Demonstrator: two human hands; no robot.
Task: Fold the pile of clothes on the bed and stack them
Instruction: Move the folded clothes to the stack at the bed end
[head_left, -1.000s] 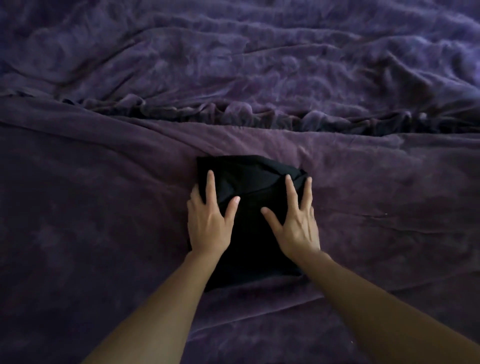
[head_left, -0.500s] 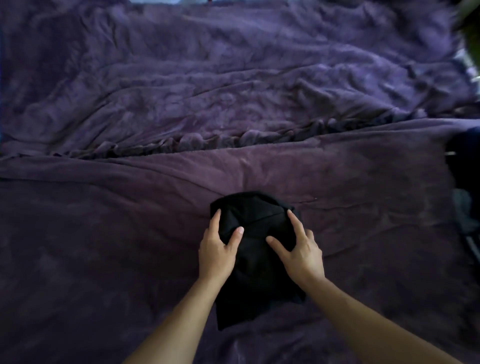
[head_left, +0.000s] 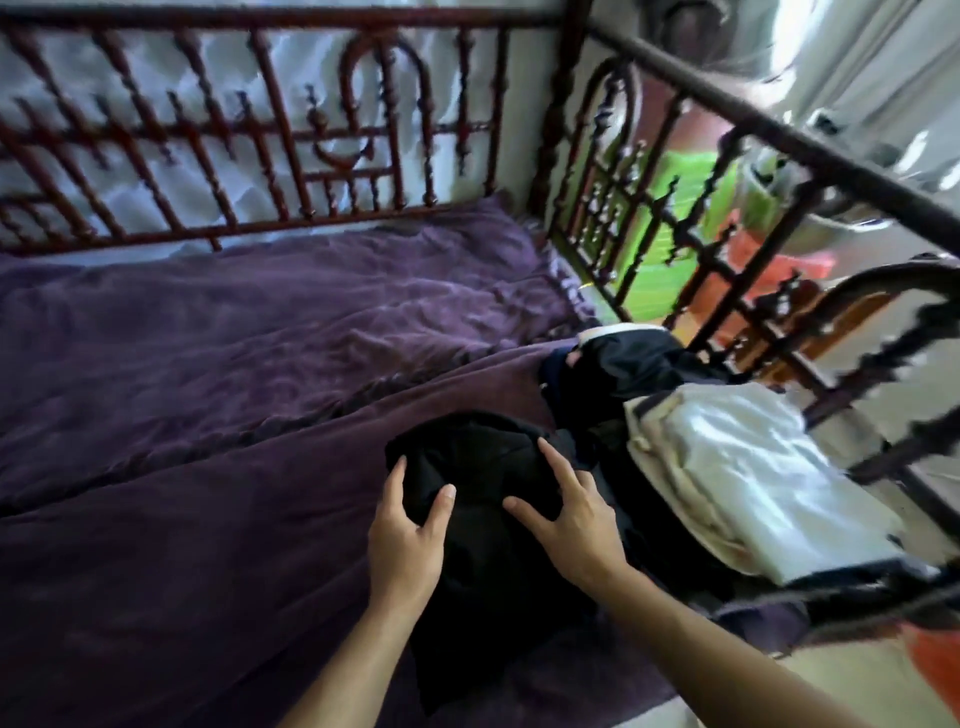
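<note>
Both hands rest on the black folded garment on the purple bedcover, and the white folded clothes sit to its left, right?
Not quite. The head view shows the white folded clothes to the right of the black garment, not its left. The left hand and right hand do rest on it, on the purple bedcover.

Black garment (head_left: 488, 587): folded, lying flat on the purple bed (head_left: 208, 364) near its front edge. Just to its right: stack (head_left: 743, 478) of folded white and cream items. Behind the stack: dark crumpled heap (head_left: 628, 364), white trim showing
</note>
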